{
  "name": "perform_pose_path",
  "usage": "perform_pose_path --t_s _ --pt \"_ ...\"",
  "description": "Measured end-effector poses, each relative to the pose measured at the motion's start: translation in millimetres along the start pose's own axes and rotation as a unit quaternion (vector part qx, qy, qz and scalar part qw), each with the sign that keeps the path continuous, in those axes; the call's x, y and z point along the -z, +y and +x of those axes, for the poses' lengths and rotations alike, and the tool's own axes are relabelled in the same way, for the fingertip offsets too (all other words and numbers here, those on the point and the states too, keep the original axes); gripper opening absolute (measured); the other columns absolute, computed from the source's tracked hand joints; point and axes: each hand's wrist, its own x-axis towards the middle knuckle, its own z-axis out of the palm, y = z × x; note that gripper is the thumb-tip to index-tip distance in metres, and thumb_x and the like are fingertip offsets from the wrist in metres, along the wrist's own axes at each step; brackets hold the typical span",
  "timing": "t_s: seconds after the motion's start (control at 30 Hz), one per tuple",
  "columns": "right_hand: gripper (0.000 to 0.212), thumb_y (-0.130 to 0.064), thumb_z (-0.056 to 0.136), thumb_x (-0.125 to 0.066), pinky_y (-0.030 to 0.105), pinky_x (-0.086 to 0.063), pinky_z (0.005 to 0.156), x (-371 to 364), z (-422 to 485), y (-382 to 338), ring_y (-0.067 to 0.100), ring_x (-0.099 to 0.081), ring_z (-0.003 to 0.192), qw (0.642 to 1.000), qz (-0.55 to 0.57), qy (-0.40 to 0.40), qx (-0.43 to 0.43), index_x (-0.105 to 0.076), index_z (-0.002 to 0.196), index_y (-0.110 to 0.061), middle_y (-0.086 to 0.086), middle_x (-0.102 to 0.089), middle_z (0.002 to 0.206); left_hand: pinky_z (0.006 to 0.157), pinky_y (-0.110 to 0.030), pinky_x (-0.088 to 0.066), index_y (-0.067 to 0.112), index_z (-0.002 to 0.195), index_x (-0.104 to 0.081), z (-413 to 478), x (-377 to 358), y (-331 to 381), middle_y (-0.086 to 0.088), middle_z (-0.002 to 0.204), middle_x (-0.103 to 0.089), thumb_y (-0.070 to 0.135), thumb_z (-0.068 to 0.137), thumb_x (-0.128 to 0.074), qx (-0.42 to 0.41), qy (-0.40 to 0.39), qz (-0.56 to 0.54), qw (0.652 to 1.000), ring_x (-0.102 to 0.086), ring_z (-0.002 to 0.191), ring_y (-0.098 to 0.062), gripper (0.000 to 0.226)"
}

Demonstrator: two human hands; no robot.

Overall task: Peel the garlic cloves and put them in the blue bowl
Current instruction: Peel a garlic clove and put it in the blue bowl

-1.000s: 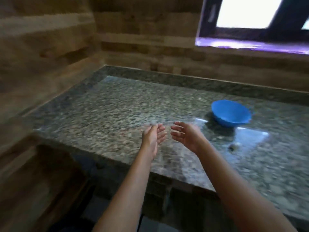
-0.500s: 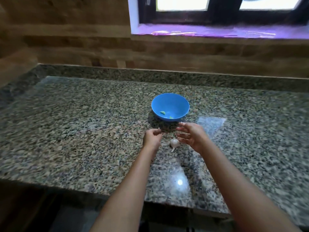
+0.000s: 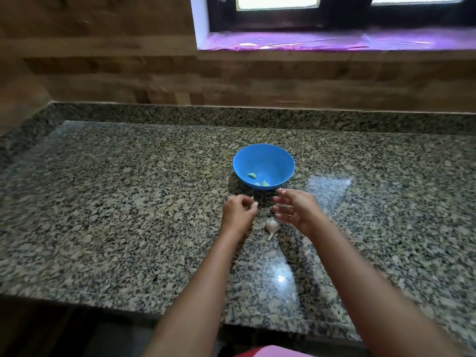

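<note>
bowl (image 3: 263,163) mid-counter (image 3: 103,202), cloves (image 3: 252,175) inside it, garlic bulb (image 3: 272,226) just before it, between both hands

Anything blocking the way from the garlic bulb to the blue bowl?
Nothing visible does. The garlic bulb lies on the granite counter just in front of the blue bowl, between the left hand and right hand; only bare counter separates them.

My speckled granite worktop (image 3: 128,202) gleamed, wood-look tiled wall (image 3: 103,60) stood behind, bright dark-framed window (image 3: 334,11) sat above a purple-covered sill (image 3: 322,41).
</note>
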Motion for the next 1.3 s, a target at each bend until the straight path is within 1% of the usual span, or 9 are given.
perform_pose_path --t_s 0.1,0.23,0.33,0.57,0.67,0.8,0.97,1.13,1.3 --pt "0.010 -0.015 0.094 -0.052 0.031 -0.048 0.058 -1.7 0.8 0.6 0.024 -0.059 0.070 1.000 0.004 0.001 0.002 -0.060 0.098 -0.010 0.008 -0.064 0.089 0.056 -0.005 -0.038 0.009 0.097 -0.067 12.4 9.7 22.2 -0.007 0.099 -0.063 0.023 0.086 -0.066 -0.033 0.052 -0.069 0.996 -0.058 0.079 -0.012 0.018" --pt "0.009 -0.015 0.094 -0.051 0.033 -0.048 0.061 -0.9 -0.6 0.4 0.023 -0.058 0.070 1.000 0.012 0.001 0.008 -0.059 0.093 -0.011 0.008 -0.063 0.087 0.078 -0.023 -0.043 0.005 0.101 -0.068 39.7 13.7 44.8 -0.011 0.105 -0.065 0.023 0.085 -0.067 -0.046 0.056 -0.057 0.996 -0.061 0.091 -0.021 0.023" --pt "0.013 -0.015 0.095 -0.050 0.034 -0.049 0.063 0.8 -1.9 0.7 0.024 -0.059 0.072 1.000 0.007 0.004 0.013 -0.059 0.100 -0.008 0.008 -0.063 0.089 0.085 -0.026 -0.043 0.003 0.108 -0.067 52.8 10.2 45.3 -0.013 0.111 -0.064 0.023 0.085 -0.069 -0.028 0.035 -0.049 0.998 -0.061 0.099 -0.023 0.031" --pt "0.011 -0.013 0.095 -0.050 0.030 -0.047 0.057 -5.4 -4.4 2.6 0.021 -0.057 0.064 1.000 0.001 0.005 0.009 -0.060 0.095 -0.008 0.009 -0.063 0.086 0.074 -0.027 -0.053 0.008 0.094 -0.067 26.1 20.1 13.7 -0.010 0.100 -0.066 0.020 0.085 -0.068 0.017 0.082 -0.116 0.990 -0.063 0.087 -0.020 0.016" --pt "0.012 -0.013 0.094 -0.052 0.029 -0.047 0.054 -11.0 -4.7 6.2 0.020 -0.057 0.062 1.000 -0.007 -0.001 0.000 -0.060 0.100 -0.006 0.010 -0.063 0.088 0.058 -0.009 -0.047 0.005 0.101 -0.065 9.7 20.6 -8.1 -0.003 0.098 -0.063 0.015 0.084 -0.068 0.054 0.033 -0.081 0.995 -0.059 0.081 -0.014 0.020" --pt "0.010 -0.014 0.095 -0.051 0.027 -0.047 0.052 -17.3 -5.1 9.5 0.020 -0.058 0.062 1.000 -0.016 -0.009 -0.001 -0.060 0.095 -0.008 0.009 -0.063 0.088 0.079 -0.018 -0.044 0.006 0.109 -0.066 3.1 13.0 -22.6 -0.008 0.111 -0.065 0.011 0.084 -0.068 0.069 -0.032 0.020 0.997 -0.061 0.098 -0.018 0.025" --pt "0.015 -0.014 0.095 -0.050 0.026 -0.047 0.051 -19.1 -6.4 11.2 0.020 -0.058 0.062 1.000 -0.020 -0.013 0.000 -0.060 0.104 -0.006 0.008 -0.063 0.086 0.081 -0.020 -0.045 0.006 0.102 -0.069 1.4 11.1 -15.4 -0.010 0.106 -0.068 0.005 0.088 -0.059 0.024 -0.036 0.075 0.996 -0.062 0.096 -0.019 0.018" --pt "0.016 -0.013 0.095 -0.050 0.027 -0.045 0.052 -14.1 -7.3 9.8 0.021 -0.057 0.063 1.000 -0.005 0.003 0.007 -0.058 0.106 -0.005 0.009 -0.062 0.087 0.074 -0.020 -0.051 0.005 0.102 -0.067 9.6 20.0 19.6 -0.006 0.099 -0.067 0.007 0.086 -0.063 -0.001 0.041 -0.090 0.995 -0.061 0.084 -0.013 0.017" --pt "0.008 -0.013 0.094 -0.052 0.022 -0.044 0.046 -10.3 -7.1 8.2 0.019 -0.055 0.057 1.000 0.003 0.013 0.006 -0.058 0.097 -0.008 0.007 -0.061 0.080 0.078 -0.034 -0.056 -0.002 0.106 -0.065 38.0 25.6 54.3 -0.013 0.094 -0.068 0.014 0.090 -0.061 -0.002 0.057 -0.203 0.978 -0.064 0.075 -0.020 0.023"
